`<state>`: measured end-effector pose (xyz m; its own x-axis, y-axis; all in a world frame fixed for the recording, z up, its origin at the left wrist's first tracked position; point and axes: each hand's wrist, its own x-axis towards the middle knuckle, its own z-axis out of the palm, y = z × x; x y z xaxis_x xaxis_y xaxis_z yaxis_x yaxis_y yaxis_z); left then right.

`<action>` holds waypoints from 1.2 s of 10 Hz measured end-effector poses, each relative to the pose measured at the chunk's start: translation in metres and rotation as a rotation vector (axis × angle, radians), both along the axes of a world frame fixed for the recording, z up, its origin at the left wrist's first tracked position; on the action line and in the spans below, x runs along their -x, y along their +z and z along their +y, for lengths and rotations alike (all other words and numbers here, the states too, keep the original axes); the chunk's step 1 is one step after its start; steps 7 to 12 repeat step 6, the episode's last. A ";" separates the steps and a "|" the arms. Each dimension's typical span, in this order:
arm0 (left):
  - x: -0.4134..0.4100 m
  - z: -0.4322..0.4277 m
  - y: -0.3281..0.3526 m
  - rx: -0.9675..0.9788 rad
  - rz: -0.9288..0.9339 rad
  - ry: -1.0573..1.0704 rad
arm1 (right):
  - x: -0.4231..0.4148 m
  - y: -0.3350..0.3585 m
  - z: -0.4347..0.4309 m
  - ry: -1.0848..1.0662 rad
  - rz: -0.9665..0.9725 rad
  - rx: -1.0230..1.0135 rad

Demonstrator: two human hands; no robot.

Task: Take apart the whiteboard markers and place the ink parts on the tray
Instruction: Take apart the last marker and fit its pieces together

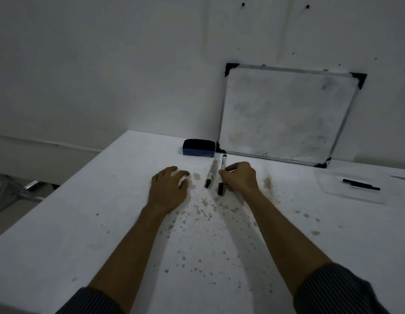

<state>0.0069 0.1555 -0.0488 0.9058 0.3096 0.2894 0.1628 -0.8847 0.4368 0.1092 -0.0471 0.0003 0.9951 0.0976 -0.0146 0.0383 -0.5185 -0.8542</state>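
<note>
Head view: two markers lie side by side on the stained table, both still assembled. The right hand pinches the right marker at mid-barrel with thumb and fingertips. The left marker lies untouched just beside it. The left hand rests flat at nine o'clock of the markers, fingers loosely spread, holding nothing. At three o'clock, well apart, the clear tray holds dark ink parts. Judgement: some work is done; two markers remain.
</note>
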 end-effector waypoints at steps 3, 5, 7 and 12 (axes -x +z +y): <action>-0.007 0.002 -0.006 -0.067 -0.043 -0.002 | -0.027 -0.009 0.025 -0.089 0.126 -0.013; -0.005 -0.004 -0.001 -0.056 -0.042 -0.023 | -0.004 0.001 0.003 -0.044 0.185 -0.197; -0.008 -0.020 0.014 -0.029 -0.087 -0.069 | 0.012 0.017 -0.023 0.003 0.179 -0.250; -0.008 -0.020 0.014 -0.029 -0.087 -0.069 | 0.012 0.017 -0.023 0.003 0.179 -0.250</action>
